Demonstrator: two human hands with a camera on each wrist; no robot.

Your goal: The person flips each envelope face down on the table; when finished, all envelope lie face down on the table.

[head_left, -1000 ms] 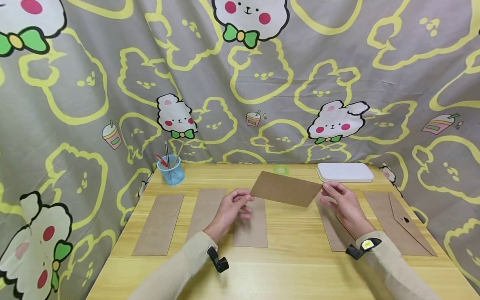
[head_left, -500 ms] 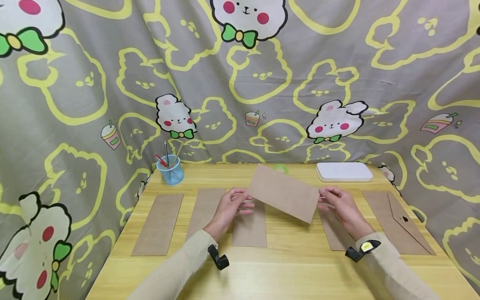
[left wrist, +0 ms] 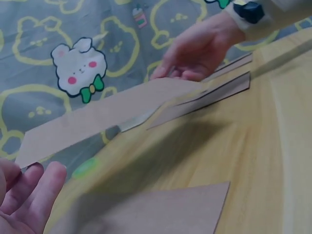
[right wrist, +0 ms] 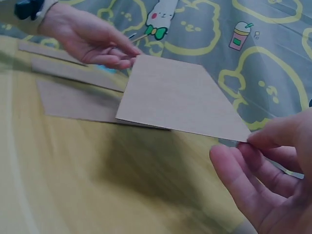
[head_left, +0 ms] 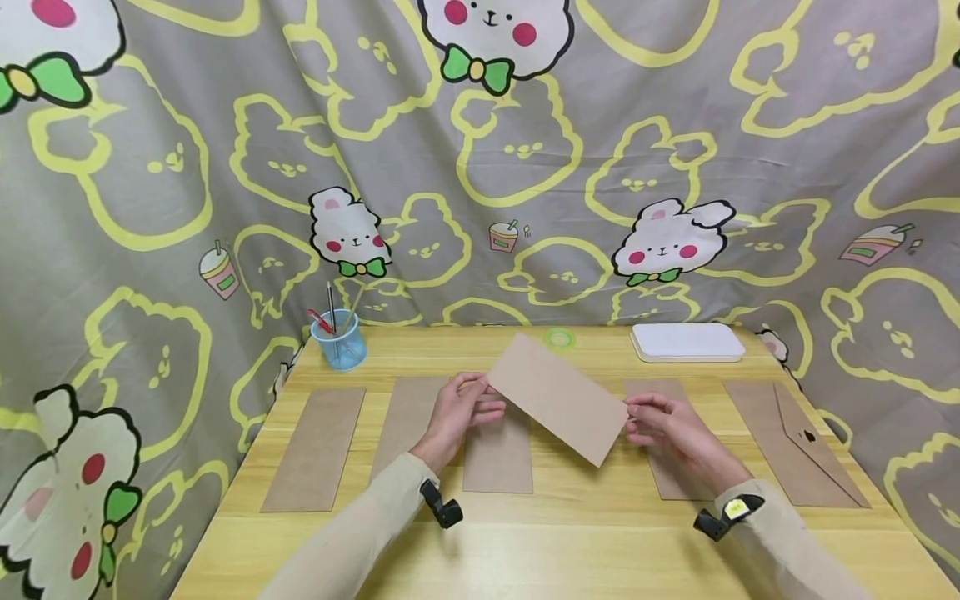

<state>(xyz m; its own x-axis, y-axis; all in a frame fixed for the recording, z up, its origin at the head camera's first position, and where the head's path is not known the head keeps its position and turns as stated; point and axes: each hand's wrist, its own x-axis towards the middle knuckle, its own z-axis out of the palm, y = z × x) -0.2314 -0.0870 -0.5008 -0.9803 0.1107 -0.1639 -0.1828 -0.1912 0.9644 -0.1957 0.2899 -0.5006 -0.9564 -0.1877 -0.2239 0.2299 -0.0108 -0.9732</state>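
Observation:
A plain brown envelope [head_left: 558,398] is held above the middle of the table, tilted with its right end lower. My left hand [head_left: 457,417] pinches its left corner between thumb and fingers. At the opposite corner, my right hand [head_left: 678,429] pinches it the same way, as the right wrist view shows with the envelope [right wrist: 165,95] stretched between both hands. Beneath the left hand lies another brown envelope [head_left: 498,467], partly covered. One more envelope [head_left: 656,390] lies under the right hand, much of it hidden.
On the wooden table [head_left: 480,550], two brown envelopes lie at left, the outermost one [head_left: 315,450] flat and plain. A flapped envelope [head_left: 780,425] is at far right. Behind stand a blue pen cup [head_left: 339,342], a green tape roll [head_left: 560,338] and a white case [head_left: 687,342]. A patterned curtain [head_left: 555,192] encloses the table.
The held envelope has turned its broad face more toward the head camera, and its right end has dropped. My right hand has moved lower and slightly left; the left hand has shifted slightly left.

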